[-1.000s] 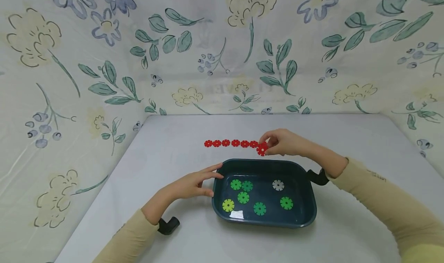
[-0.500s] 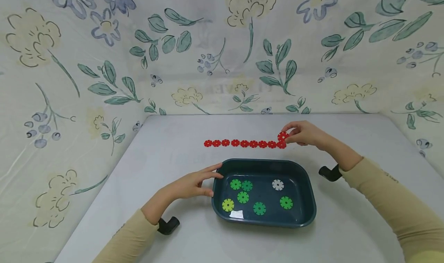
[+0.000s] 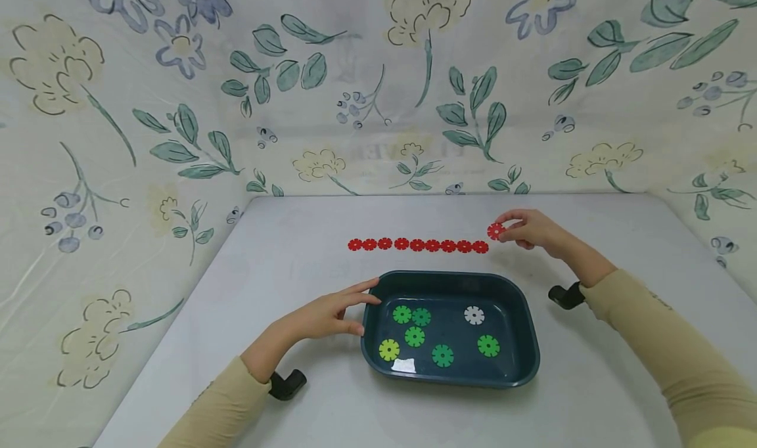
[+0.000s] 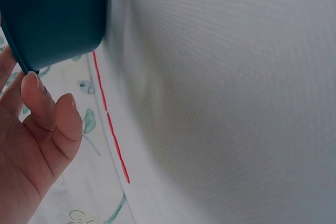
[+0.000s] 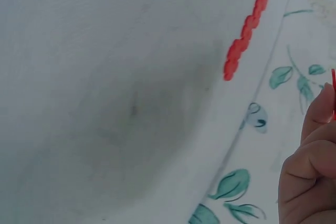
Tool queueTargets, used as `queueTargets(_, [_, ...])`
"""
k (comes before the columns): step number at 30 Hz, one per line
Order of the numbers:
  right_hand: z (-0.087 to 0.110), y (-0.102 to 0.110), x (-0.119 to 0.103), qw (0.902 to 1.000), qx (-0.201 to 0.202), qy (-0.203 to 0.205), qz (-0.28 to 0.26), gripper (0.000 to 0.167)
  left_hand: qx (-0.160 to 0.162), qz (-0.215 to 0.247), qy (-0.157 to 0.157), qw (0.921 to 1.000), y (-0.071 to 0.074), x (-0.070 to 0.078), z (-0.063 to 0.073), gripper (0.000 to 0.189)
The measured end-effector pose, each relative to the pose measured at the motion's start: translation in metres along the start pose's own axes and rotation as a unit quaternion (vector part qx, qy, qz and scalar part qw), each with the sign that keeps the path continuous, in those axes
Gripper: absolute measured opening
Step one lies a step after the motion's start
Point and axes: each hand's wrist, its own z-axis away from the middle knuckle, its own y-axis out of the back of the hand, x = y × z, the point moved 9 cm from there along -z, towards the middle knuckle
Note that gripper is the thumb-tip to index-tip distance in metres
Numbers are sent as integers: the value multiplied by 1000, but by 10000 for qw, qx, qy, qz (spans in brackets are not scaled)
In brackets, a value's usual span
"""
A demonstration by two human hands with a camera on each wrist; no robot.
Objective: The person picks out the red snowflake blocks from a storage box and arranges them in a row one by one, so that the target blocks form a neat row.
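Note:
My right hand (image 3: pixel 535 231) pinches a red notched disc (image 3: pixel 495 231) between thumb and fingers, held up above the table just past the right end of a row of red discs (image 3: pixel 417 245). Only a sliver of that held disc (image 5: pixel 334 94) shows at the edge of the right wrist view, by the fingers of the right hand (image 5: pixel 310 177). My left hand (image 3: pixel 325 314) rests with extended fingers against the left rim of a dark blue-green tray (image 3: pixel 449 377). From the left wrist, the left hand (image 4: pixel 31 145) is seen touching the tray's rim.
Inside the tray lie several green discs (image 3: pixel 415 336), a yellow disc (image 3: pixel 389 350) and a white disc (image 3: pixel 474 315). A white table (image 3: pixel 307 238) ends at a flower-patterned cloth (image 3: pixel 367 159) behind. Black wrist mounts (image 3: pixel 288 385) sit on both forearms.
My right hand has moved right along the row, which has grown by a few red discs at its right end. The left hand and the tray have stayed still.

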Motion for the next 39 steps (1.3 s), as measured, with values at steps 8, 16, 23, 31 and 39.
queueTargets(8, [-11,-5,28,9991,-46,-357,-224,44,-23,31,51,10000,0,1,1,55])
queueTargets(16, [-19,-11,41,9986,-173,-485,-84,41,-59,32,28,10000,0,3,1,56])
queueTargets(23, [-22,-15,46,9967,-297,-695,281,42,-59,15,49,10000,0,3,1,56])
queueTargets(31, [-26,-17,50,9945,-302,-794,613,42,-46,52,67,10000,0,3,1,56])
queueTargets(39, [-29,-20,48,9919,-299,-658,1045,42,-51,69,83,9999,0,3,1,56])
